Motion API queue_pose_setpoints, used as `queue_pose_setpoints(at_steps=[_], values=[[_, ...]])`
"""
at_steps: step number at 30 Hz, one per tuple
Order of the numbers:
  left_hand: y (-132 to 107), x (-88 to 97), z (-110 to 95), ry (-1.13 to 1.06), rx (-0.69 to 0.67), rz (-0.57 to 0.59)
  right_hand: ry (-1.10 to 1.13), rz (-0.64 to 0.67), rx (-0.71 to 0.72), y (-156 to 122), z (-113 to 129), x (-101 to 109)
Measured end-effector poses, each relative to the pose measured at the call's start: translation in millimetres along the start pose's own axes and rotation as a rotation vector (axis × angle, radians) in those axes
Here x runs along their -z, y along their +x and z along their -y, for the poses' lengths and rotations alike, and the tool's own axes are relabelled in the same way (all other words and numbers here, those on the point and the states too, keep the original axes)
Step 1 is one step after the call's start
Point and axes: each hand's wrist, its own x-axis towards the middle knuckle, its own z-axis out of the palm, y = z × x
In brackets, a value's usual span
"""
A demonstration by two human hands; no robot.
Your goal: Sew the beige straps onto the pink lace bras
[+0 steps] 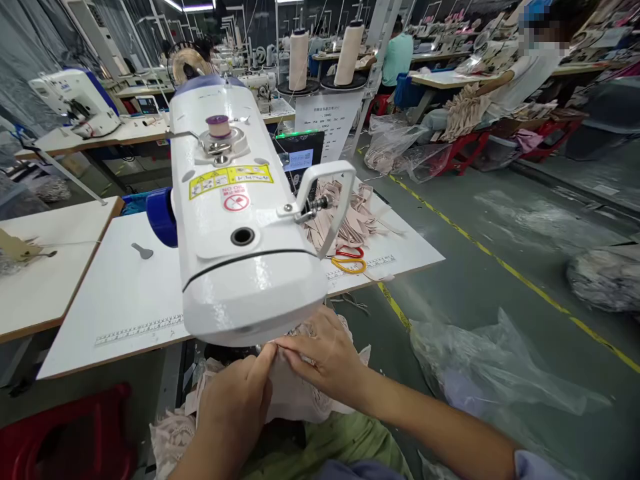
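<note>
Both of my hands meet under the front end of a white sewing machine [240, 220], close to its needle area, which the machine head hides. My left hand [240, 393] pinches the edge of a pale pink garment piece with lace [293, 393]. From the right, my right hand [325, 353] grips the same fabric, thumb and forefinger almost touching the left fingertips. The fabric hangs down over my lap, and more lace trim [173, 433] droops at the lower left.
Behind the machine a pile of pale pink fabric strips [345, 220] lies on the white table [135, 287], beside scissors with red and yellow handles [350, 261]. A red stool [70, 433] stands lower left. Plastic bags [490, 367] lie on the floor at right. Two people sit farther back.
</note>
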Motion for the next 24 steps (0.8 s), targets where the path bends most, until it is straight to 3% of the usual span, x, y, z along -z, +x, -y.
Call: queue_pose_setpoints(at_steps=[4,7,10,12,18,24], values=[[1,-2.6,26,0.03,-0.234,0.043,0.03,-0.044,-0.063,2,2,-6],[5,-3.9,32,0.047,-0.278,0.026,0.231,0.01,-0.186,-7,0,-13],[8,-4.2,20,0.053,-0.198,-0.034,0.487,0.022,-0.378,-25,-2,-22],[9,-4.3,7,0.061,-0.132,-0.046,0.513,0.036,-0.437,-31,-4,-24],[9,-5.0,-20,0.081,0.045,-0.044,0.327,0.133,-0.293,-9,-12,-8],[6,-13.0,-26,-0.042,0.225,-0.065,0.428,0.226,-0.324,24,-24,1]])
